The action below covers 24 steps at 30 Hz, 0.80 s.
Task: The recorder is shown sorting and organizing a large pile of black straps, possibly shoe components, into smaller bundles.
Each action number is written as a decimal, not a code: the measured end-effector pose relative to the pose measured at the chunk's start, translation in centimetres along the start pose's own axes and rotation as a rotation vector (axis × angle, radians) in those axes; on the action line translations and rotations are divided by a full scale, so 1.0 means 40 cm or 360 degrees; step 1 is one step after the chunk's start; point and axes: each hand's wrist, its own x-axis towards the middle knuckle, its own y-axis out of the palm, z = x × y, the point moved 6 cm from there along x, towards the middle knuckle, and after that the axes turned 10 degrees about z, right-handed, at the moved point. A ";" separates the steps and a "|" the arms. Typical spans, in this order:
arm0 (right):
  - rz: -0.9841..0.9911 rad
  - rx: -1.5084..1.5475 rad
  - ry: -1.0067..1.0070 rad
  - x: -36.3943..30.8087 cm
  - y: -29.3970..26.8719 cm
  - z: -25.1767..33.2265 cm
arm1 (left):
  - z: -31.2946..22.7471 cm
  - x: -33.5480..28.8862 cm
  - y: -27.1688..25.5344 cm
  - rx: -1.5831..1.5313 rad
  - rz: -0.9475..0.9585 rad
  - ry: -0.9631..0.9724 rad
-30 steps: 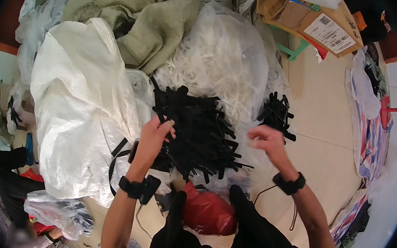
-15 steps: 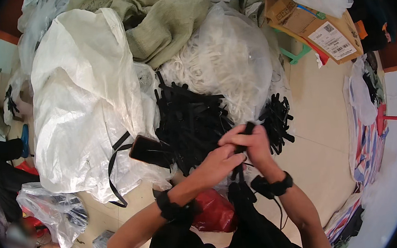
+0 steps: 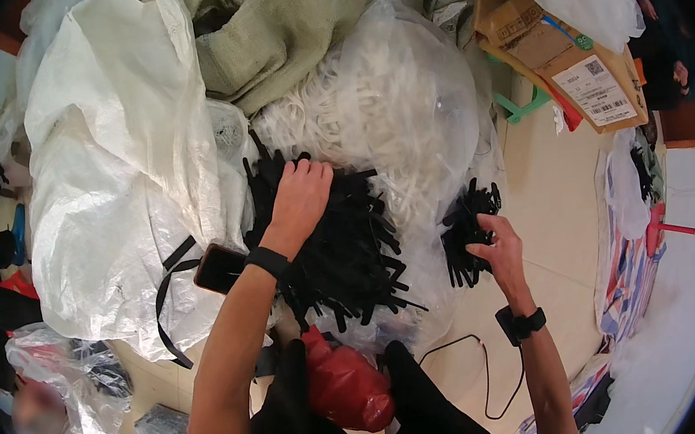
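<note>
A large heap of black fabric strips (image 3: 339, 256) lies in front of me on clear plastic. My left hand (image 3: 303, 196) is at the heap's upper part, its fingers bent down and closed on a black strip; the fingertips are partly hidden. To the right, a smaller pile of black strips (image 3: 470, 234) rests on the plastic's edge. Beside that pile is my right hand (image 3: 502, 253), thumb and forefinger apart, holding nothing that I can see. A dark phone (image 3: 219, 269) lies left of the large heap.
A clear bag of white strips (image 3: 386, 103) sits beyond the heap, a white woven sack (image 3: 123, 181) to the left. The red bag (image 3: 348, 386) is between my legs. A cardboard box (image 3: 560, 67) stands at far right. A black cable (image 3: 487, 372) trails from my right wrist.
My hands were together over a black strip and have parted. The left has moved up and left onto the large heap; the right has moved to the small pile, no longer holding the strip.
</note>
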 end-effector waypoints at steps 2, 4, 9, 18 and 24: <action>0.0107 0.0083 -0.0037 -0.006 0.018 0.037 | 0.001 0.004 0.022 0.0004 0.0302 -0.0048; 0.0152 0.0145 -0.0045 -0.015 0.036 0.085 | 0.023 -0.016 0.006 -0.0107 0.0287 -0.0114; 0.0326 0.0308 -0.0273 -0.037 0.099 0.184 | 0.080 -0.099 -0.035 -0.0960 0.0207 -0.0439; 0.0634 0.0310 -0.0297 -0.044 0.211 0.258 | 0.067 -0.123 -0.055 -0.0876 -0.0153 -0.0469; 0.0718 0.0310 -0.0258 -0.067 0.240 0.249 | 0.085 -0.049 -0.001 -0.0300 0.0058 -0.0413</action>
